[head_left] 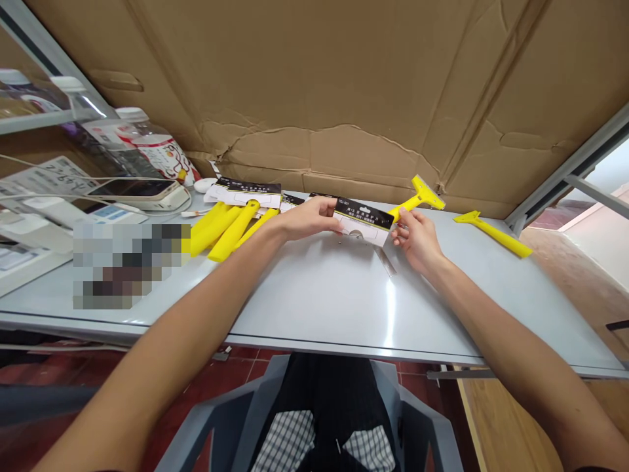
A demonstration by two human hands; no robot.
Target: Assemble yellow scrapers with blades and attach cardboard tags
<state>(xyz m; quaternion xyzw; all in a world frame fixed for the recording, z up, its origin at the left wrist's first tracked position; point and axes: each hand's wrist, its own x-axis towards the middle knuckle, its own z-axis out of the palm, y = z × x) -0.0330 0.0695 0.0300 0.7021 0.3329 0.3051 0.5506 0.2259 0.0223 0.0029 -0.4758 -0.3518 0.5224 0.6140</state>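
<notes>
My left hand (312, 217) is closed on the left edge of a black-and-white header card (364, 221), held tilted above the table. At the card's right edge, my right hand (417, 239) has its fingers curled against the handle of a yellow scraper (422, 195). The scraper's wide head points up and away, and the lower handle is hidden behind the card. Beneath the card lies a thin metal strip (384, 261). To the left are several yellow scrapers (236, 229) with similar cards (250, 192) over them.
Another yellow scraper (498, 236) lies at the right of the grey table (314, 301). Plastic bottles (152, 144), a phone (132, 189), cables and white boxes crowd the left. A cardboard sheet (314, 85) walls off the back. Metal frame posts stand at both sides.
</notes>
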